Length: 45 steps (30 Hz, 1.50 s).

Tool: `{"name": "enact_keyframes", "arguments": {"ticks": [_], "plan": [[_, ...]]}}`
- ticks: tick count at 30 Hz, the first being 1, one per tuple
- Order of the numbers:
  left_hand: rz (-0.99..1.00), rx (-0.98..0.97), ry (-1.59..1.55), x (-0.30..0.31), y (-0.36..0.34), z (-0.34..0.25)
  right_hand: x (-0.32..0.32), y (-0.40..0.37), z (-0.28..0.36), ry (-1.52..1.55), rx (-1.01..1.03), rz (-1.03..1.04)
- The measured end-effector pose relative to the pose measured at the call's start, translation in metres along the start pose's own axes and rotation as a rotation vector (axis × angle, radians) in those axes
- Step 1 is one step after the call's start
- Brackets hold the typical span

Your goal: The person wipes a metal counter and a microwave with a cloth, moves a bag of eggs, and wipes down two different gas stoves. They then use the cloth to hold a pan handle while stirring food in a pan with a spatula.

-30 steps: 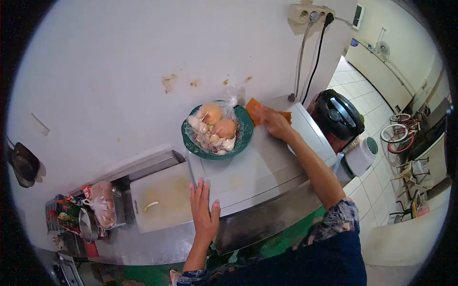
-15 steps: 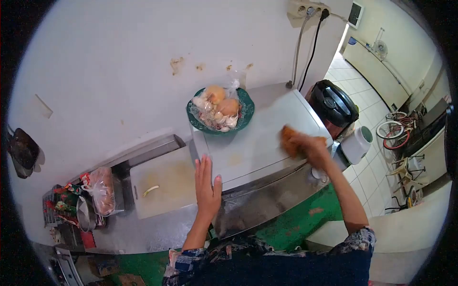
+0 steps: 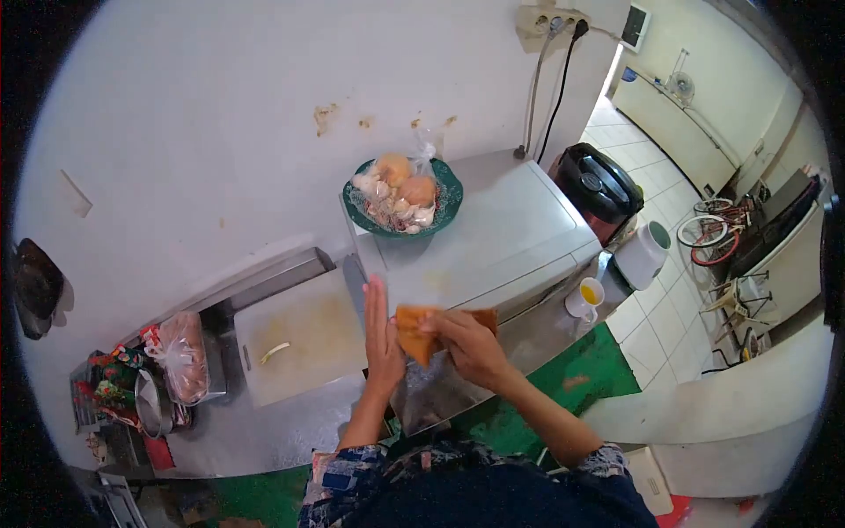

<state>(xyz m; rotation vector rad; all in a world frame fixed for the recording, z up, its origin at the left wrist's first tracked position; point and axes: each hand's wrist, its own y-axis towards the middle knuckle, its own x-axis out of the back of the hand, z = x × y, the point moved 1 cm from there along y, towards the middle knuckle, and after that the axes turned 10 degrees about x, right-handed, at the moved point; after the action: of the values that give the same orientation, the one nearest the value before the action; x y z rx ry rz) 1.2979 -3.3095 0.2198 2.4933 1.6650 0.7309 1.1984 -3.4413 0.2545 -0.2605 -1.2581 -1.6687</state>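
Observation:
My right hand [image 3: 471, 346] grips an orange cloth [image 3: 415, 336] near the front left part of a white flat top [image 3: 493, 229]. The cloth hangs from the fingers and lies close against my left hand [image 3: 380, 343], whose fingers are stretched out and empty. Whether the cloth touches the left palm is hard to tell. Behind the hands, a green bowl [image 3: 451, 207] stands on the white top. A clear plastic bag [image 3: 396, 189] in it holds garlic and onion-like bulbs.
To the left, a white cutting board [image 3: 304, 361] carries a small pale vegetable piece [image 3: 275, 352]. Farther left stand a bag of eggs [image 3: 185, 356] and a metal sieve [image 3: 151, 403]. On the right are a black rice cooker [image 3: 598, 189], a white mug [image 3: 585, 297] and a white container [image 3: 644, 253].
My right hand has swept the cloth from the right side of the white top back leftward, up to my left hand. The left hand has barely moved. The mug now shows fully.

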Motion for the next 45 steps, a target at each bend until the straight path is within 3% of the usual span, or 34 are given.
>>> {"name": "enact_keyframes", "arguments": {"ticks": [2, 4, 6, 8, 9, 10, 11, 12, 14, 18, 20, 23, 25, 26, 27, 30, 33, 35, 36, 38, 40, 42, 44, 45], "plan": [[-0.002, -0.040, 0.051, 0.000, 0.001, 0.002, 0.040, -0.001, 0.015, 0.435, -0.555, 0.183], [-0.006, -0.055, 0.050, -0.001, 0.000, 0.005, 0.067, -0.018, -0.039, 0.466, -0.522, -0.212], [-0.013, -0.064, 0.049, -0.005, 0.000, 0.007, 0.117, -0.006, -0.078, 0.379, -0.579, -0.445], [-0.072, -0.069, -0.011, -0.009, 0.001, 0.009, 0.147, 0.018, -0.097, 0.058, -0.618, -0.485], [-0.078, -0.071, -0.008, -0.010, 0.002, 0.009, 0.150, 0.023, -0.115, 0.062, -0.612, -0.485], [-0.089, -0.078, -0.016, -0.010, 0.001, 0.010, 0.143, 0.025, -0.143, 0.019, -0.609, -0.366], [-0.101, -0.084, -0.023, -0.010, 0.002, 0.010, 0.133, 0.026, -0.173, -0.024, -0.603, -0.248], [-0.107, -0.085, -0.016, -0.011, 0.002, 0.009, 0.115, 0.029, -0.206, -0.373, -0.266, -0.128], [-0.122, -0.088, -0.011, -0.011, 0.003, 0.005, 0.095, 0.058, -0.235, -0.352, 0.114, -0.104], [-0.147, -0.073, -0.004, -0.014, 0.004, 0.005, 0.055, 0.112, -0.255, -0.441, 0.106, 0.025], [-0.150, -0.028, -0.022, -0.014, 0.003, 0.006, 0.046, 0.114, -0.250, -0.453, 0.029, 0.091], [-0.169, -0.086, 0.013, -0.015, 0.003, 0.010, 0.042, 0.085, -0.215, -0.344, 0.099, 0.178], [-0.170, -0.075, 0.006, -0.014, 0.002, 0.009, 0.049, 0.062, -0.158, -0.296, 0.103, 0.253], [-0.169, -0.081, -0.002, -0.014, 0.003, 0.008, 0.057, 0.058, -0.108, -0.203, -0.075, 0.413], [-0.174, -0.081, -0.006, -0.014, 0.004, 0.009, 0.034, 0.020, -0.118, -0.219, 0.103, 0.244], [-0.170, -0.098, 0.014, -0.013, 0.001, 0.012, 0.050, -0.010, -0.055, -0.173, 0.229, 0.223], [-0.144, -0.085, 0.046, -0.008, 0.000, 0.012, 0.093, -0.006, -0.071, -0.136, 0.241, 0.144], [-0.117, -0.078, 0.029, -0.006, -0.002, 0.010, 0.113, -0.029, -0.122, 0.227, -0.417, -0.073], [-0.141, -0.057, 0.047, -0.005, -0.003, 0.013, 0.120, -0.065, -0.157, 0.031, -0.343, -0.197], [-0.084, -0.084, 0.064, -0.004, -0.002, 0.017, 0.104, -0.045, -0.133, -0.363, -0.239, -0.227], [-0.058, -0.059, 0.045, 0.000, -0.003, 0.014, 0.062, -0.042, -0.112, 0.364, -0.284, -0.443], [-0.025, -0.041, 0.015, 0.008, -0.006, 0.011, 0.012, -0.024, -0.049, 0.379, -0.269, -0.377], [0.088, 0.032, -0.202, 0.022, -0.012, 0.014, -0.019, -0.013, 0.018, -0.234, 0.087, -0.155], [0.051, 0.075, -0.268, 0.033, -0.022, 0.018, -0.036, -0.013, 0.039, -0.111, 0.119, -0.167]]}}
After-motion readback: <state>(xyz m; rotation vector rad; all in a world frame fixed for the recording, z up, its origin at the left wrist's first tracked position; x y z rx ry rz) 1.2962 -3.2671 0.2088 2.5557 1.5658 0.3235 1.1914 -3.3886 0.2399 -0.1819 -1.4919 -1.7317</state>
